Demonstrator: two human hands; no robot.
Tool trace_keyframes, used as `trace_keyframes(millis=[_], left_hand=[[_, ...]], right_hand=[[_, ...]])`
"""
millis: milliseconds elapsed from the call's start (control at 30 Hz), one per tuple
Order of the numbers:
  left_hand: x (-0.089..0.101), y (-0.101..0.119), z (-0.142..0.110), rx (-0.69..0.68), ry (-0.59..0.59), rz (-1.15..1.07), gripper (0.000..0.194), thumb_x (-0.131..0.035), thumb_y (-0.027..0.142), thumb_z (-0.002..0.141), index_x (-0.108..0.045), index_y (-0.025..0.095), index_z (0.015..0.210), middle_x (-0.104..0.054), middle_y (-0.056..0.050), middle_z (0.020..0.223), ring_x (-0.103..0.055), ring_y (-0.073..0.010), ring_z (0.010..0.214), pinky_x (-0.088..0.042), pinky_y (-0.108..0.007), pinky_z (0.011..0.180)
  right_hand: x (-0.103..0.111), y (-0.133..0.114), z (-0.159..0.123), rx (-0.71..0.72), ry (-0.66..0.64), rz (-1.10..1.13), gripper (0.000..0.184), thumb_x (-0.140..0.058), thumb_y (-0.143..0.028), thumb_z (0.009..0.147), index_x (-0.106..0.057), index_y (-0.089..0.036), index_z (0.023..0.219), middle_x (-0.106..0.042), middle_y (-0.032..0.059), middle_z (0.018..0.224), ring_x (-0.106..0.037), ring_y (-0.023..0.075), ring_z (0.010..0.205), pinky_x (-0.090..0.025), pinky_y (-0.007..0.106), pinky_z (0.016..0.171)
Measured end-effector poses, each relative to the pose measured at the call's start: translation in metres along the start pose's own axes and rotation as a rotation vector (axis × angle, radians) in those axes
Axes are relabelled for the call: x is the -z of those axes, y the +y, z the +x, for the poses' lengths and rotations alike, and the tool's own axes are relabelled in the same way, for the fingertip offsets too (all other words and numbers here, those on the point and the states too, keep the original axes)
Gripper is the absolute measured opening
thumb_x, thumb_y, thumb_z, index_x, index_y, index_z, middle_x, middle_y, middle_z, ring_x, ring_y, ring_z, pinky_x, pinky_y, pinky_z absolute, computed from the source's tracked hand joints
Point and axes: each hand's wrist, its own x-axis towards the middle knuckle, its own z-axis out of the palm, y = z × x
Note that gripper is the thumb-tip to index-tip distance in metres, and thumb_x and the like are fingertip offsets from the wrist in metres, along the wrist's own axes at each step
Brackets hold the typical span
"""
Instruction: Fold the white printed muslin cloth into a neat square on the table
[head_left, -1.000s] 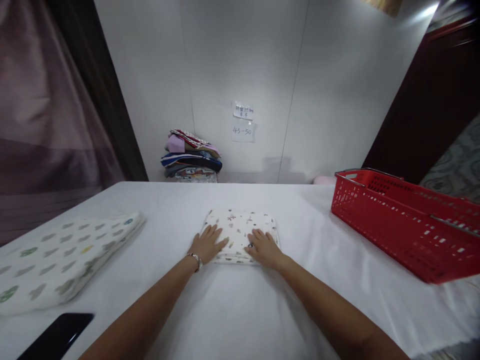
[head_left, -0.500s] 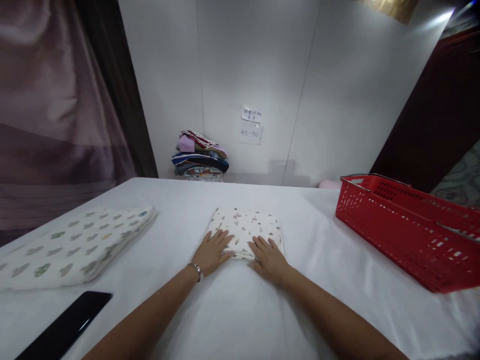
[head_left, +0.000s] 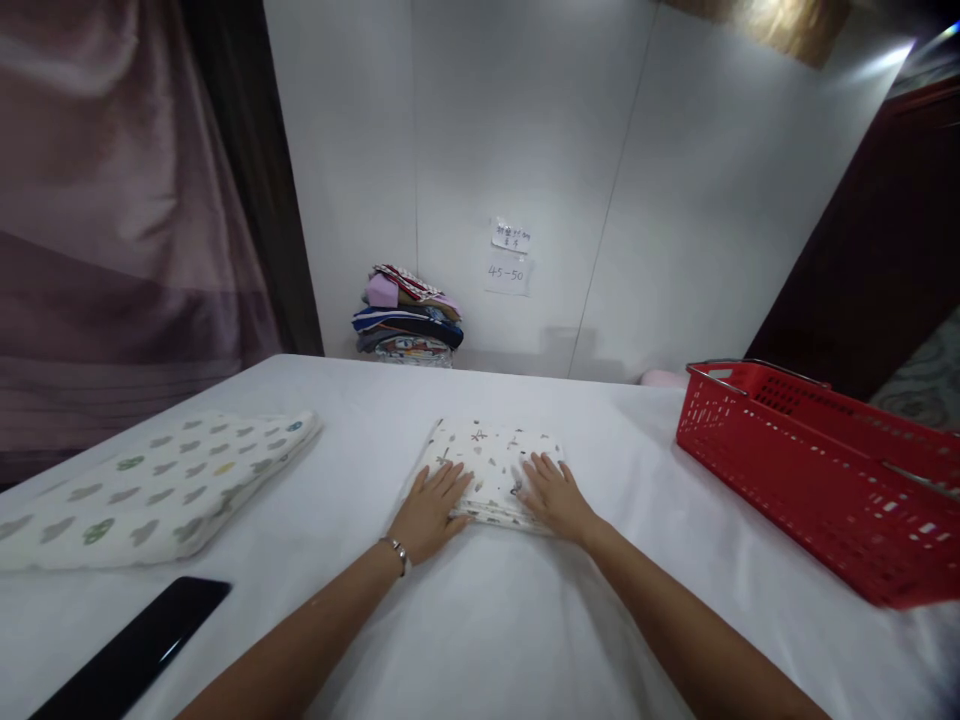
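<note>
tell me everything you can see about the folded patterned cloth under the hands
The folded cloth is white, soft-looking fabric with small scattered printed motifs. It is folded into a flat, several-layer rectangle and lies on the white table cover. The left hand and right hand rest flat on its near edge, fingers spread.

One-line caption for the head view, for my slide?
Both hands, left and right, lie flat on a folded white printed cloth.
</note>
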Motion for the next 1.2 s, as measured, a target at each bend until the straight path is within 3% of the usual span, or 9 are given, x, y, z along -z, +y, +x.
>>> trace_keyframes(millis=[67, 300, 500, 567, 667, 800, 933, 1033, 1200], left_hand=[[-0.001, -0.002, -0.001, 0.003, 0.020, 0.008, 0.058, -0.038, 0.053, 0.083, -0.031, 0.027, 0.135, -0.027, -0.004, 0.143, -0.018, -0.0232, 0.132, -0.006, -0.045, 0.107], [0.001, -0.004, -0.005, 0.025, -0.064, -0.029, 0.056, -0.034, 0.054, 0.084, -0.036, 0.026, 0.132, -0.031, -0.003, 0.141, -0.023, -0.0219, 0.130, -0.011, -0.043, 0.107], [0.012, -0.004, 0.012, 0.197, 0.005, -0.037, 0.060, -0.025, 0.057, 0.085, -0.036, 0.022, 0.132, -0.025, -0.004, 0.143, -0.016, -0.0217, 0.132, -0.012, -0.042, 0.107], [0.009, -0.009, 0.017, 0.258, -0.032, -0.016, 0.061, -0.027, 0.057, 0.084, -0.036, 0.021, 0.132, -0.023, -0.005, 0.144, -0.015, -0.0231, 0.133, -0.012, -0.044, 0.106], [0.000, -0.015, 0.018, 0.312, -0.113, -0.004, 0.060, -0.025, 0.056, 0.085, -0.036, 0.020, 0.132, -0.024, -0.005, 0.144, -0.017, -0.0233, 0.132, -0.017, -0.045, 0.105], [-0.006, -0.018, 0.015, 0.298, -0.108, 0.002, 0.061, -0.022, 0.057, 0.085, -0.036, 0.021, 0.132, -0.024, -0.004, 0.144, -0.016, -0.0221, 0.132, -0.018, -0.044, 0.104], [-0.007, -0.018, 0.015, 0.299, -0.110, -0.007, 0.062, -0.021, 0.058, 0.085, -0.036, 0.020, 0.132, -0.024, -0.005, 0.144, -0.016, -0.0224, 0.132, -0.021, -0.043, 0.103], [-0.007, -0.018, 0.016, 0.300, -0.113, -0.006, 0.061, -0.023, 0.057, 0.085, -0.036, 0.020, 0.131, -0.024, -0.005, 0.144, -0.016, -0.0227, 0.132, -0.022, -0.042, 0.103], [-0.008, -0.018, 0.017, 0.297, -0.104, -0.004, 0.060, -0.025, 0.057, 0.085, -0.037, 0.021, 0.131, -0.025, -0.005, 0.144, -0.016, -0.0231, 0.132, -0.023, -0.042, 0.102]], right_hand=[[0.002, 0.005, 0.007, -0.049, 0.039, -0.028, 0.064, -0.019, -0.056, 0.087, -0.021, -0.018, 0.139, -0.009, 0.0059, 0.147, 0.000, 0.0199, 0.134, -0.002, 0.040, 0.106], [-0.018, 0.026, 0.016, -0.156, -0.084, 0.030, 0.064, -0.020, -0.056, 0.086, -0.027, -0.018, 0.136, -0.013, 0.0067, 0.146, -0.003, 0.0223, 0.134, -0.010, 0.046, 0.104], [-0.006, 0.026, 0.039, -0.200, 0.042, -0.002, 0.064, -0.020, -0.055, 0.087, -0.021, -0.017, 0.138, -0.008, 0.0067, 0.147, 0.000, 0.0211, 0.134, -0.004, 0.044, 0.105], [-0.006, 0.027, 0.048, -0.230, 0.070, -0.009, 0.065, -0.021, -0.054, 0.087, -0.019, -0.014, 0.139, -0.007, 0.0076, 0.147, 0.001, 0.0211, 0.134, -0.004, 0.043, 0.105], [-0.017, 0.031, 0.056, -0.285, 0.014, 0.004, 0.066, -0.022, -0.053, 0.086, -0.018, -0.012, 0.139, -0.006, 0.0077, 0.147, -0.001, 0.0221, 0.134, -0.010, 0.044, 0.104], [-0.030, 0.038, 0.057, -0.299, -0.033, 0.006, 0.066, -0.020, -0.053, 0.086, -0.018, -0.014, 0.139, -0.004, 0.0059, 0.147, 0.001, 0.0219, 0.133, -0.013, 0.045, 0.103], [-0.022, 0.035, 0.058, -0.302, -0.054, -0.030, 0.065, -0.022, -0.052, 0.086, -0.021, -0.013, 0.138, -0.008, 0.0081, 0.147, -0.002, 0.0235, 0.133, -0.010, 0.048, 0.102], [-0.012, 0.016, 0.056, -0.254, 0.003, -0.053, 0.065, -0.023, -0.051, 0.086, -0.023, -0.012, 0.138, -0.011, 0.0096, 0.146, -0.002, 0.0237, 0.133, -0.002, 0.047, 0.104], [-0.019, -0.027, 0.035, 0.061, -0.057, 0.053, 0.067, -0.014, -0.057, 0.086, -0.019, -0.016, 0.139, -0.012, 0.0059, 0.146, -0.003, 0.0187, 0.134, -0.002, 0.039, 0.106]])
